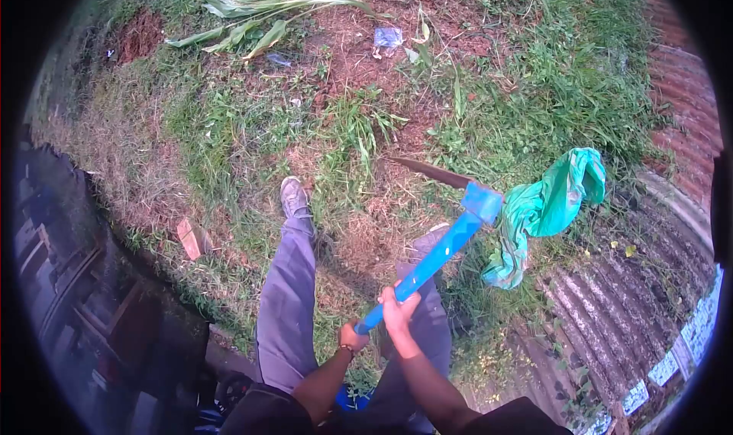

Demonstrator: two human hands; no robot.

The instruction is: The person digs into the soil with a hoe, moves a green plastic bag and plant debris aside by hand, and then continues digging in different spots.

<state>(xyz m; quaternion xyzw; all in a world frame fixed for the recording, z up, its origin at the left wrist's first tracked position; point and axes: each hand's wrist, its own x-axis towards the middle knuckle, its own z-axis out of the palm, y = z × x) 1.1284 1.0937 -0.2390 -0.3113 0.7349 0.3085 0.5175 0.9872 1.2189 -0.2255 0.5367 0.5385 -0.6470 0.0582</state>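
Both my hands grip the blue handle (435,255) of a digging tool raised over the grass. My left hand (353,336) is closed on the handle's lower end, and my right hand (398,309) is closed just above it. The handle rises to the upper right and ends in a dark metal blade (431,172) that points left over a bare patch of soil. My two legs in grey trousers (289,297) stand below, with a grey shoe (294,197) planted on the ground.
A green plastic bag (546,206) hangs right beside the tool's head. Rusty corrugated sheets (634,313) lie at the right. Cut green leaves (259,15) and a plastic wrapper (387,36) lie farther ahead. A brick piece (189,239) sits near a dark drain at the left.
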